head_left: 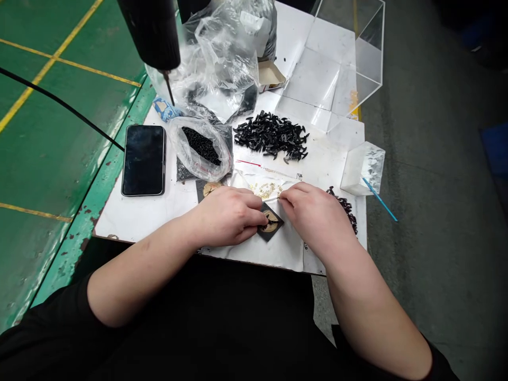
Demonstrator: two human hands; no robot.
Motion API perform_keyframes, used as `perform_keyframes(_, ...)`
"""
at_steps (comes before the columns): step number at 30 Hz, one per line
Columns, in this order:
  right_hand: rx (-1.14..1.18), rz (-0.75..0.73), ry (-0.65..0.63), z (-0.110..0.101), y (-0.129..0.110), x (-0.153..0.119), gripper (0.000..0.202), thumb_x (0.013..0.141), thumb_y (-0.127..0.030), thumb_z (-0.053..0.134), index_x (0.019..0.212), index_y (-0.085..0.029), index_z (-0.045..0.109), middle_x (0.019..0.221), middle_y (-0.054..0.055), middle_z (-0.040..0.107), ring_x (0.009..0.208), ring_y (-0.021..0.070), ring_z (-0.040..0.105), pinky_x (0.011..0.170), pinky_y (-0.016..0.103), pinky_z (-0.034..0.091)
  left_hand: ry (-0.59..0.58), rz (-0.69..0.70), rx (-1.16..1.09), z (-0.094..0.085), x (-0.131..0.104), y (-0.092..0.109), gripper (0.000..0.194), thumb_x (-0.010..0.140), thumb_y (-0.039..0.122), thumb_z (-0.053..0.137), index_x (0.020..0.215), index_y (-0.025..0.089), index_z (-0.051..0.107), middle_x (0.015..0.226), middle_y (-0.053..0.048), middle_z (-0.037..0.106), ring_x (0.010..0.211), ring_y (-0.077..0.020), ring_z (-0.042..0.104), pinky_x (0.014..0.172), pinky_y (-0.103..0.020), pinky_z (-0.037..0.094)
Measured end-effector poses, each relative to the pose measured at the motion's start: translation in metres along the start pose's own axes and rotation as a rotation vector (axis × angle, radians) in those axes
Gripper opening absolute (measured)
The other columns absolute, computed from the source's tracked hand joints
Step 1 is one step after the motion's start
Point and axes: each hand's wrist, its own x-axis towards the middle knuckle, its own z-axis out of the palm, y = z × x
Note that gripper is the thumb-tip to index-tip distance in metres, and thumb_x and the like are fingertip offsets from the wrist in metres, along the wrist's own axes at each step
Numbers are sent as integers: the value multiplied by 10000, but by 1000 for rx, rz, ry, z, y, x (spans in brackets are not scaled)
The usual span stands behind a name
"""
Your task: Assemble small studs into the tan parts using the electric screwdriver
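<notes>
My left hand [234, 214] is closed, its fingertips on a dark square piece [266, 233] with a round tan disc [271, 226] on it. A small dark part lies across the disc by those fingertips. My right hand [317, 211] pinches at the edge of a scatter of small gold-coloured rings [265, 189]; whatever is between its fingers is too small to make out. The rings lie on white paper [291, 254] just beyond the square piece. A second tan disc [210, 188] shows partly behind my left hand.
Beyond my hands lie a heap of black plastic parts [272, 135] and an open bag of black bits [200, 145]. A phone [143, 161] lies left, under a hanging electric screwdriver [159, 42]. Clear boxes [337, 74] and a small container [361, 169] with a blue stick stand right.
</notes>
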Motion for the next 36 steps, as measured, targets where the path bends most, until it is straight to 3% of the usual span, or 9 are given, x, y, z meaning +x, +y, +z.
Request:
perform_keyframes(8, -50, -19, 10, 1, 1, 2, 178, 1001, -164, 665, 924, -212, 819, 986, 91, 809, 793, 230, 677, 659, 381, 450, -20, -29, 7, 0, 1, 2, 232, 1044, 280, 627, 1096, 273, 853, 921, -43, 752, 864, -207, 698, 701, -327, 462)
perform_keyframes(13, 113, 17, 52, -3, 6, -8, 172, 1027, -201, 667, 958, -227, 822, 1021, 54, 831, 882, 241, 752, 762, 387, 534, 28, -30, 15, 4, 1, 1, 199, 1021, 268, 648, 1041, 271, 846, 886, -37, 735, 831, -202, 688, 661, -338, 432)
perform_keyframes(18, 358, -138, 140, -11, 6, -33, 131, 1058, -237, 692, 1062, -265, 820, 1080, 28, 849, 973, 223, 805, 882, 371, 631, 42, -3, 3, 6, 0, -1, 205, 1017, 258, 638, 1022, 269, 842, 881, -37, 728, 818, -198, 674, 641, -339, 401)
perform_keyframes(24, 431, -300, 178, -1, 2, -44, 154, 1073, -223, 691, 1134, -282, 819, 1147, 65, 837, 1068, 235, 794, 974, 418, 656, 47, 6, 1, 4, 1, 0, 205, 1023, 261, 630, 1014, 261, 834, 880, -34, 719, 812, -200, 672, 641, -338, 392)
perform_keyframes(28, 421, -311, 177, 4, 1, -45, 169, 1067, -200, 688, 1105, -299, 820, 1183, 69, 831, 1144, 251, 777, 1017, 455, 642, 37, 11, -4, 1, 1, 1, 188, 1018, 244, 638, 1007, 251, 826, 886, -33, 719, 826, -200, 684, 654, -337, 407)
perform_keyframes(36, 371, -287, 242, 5, 0, -48, 149, 1070, -219, 701, 1137, -281, 819, 1166, 77, 836, 1109, 248, 777, 987, 435, 640, 29, -2, -2, 0, 1, 1, 215, 1030, 257, 625, 1026, 259, 840, 891, -35, 736, 845, -200, 696, 645, -346, 398)
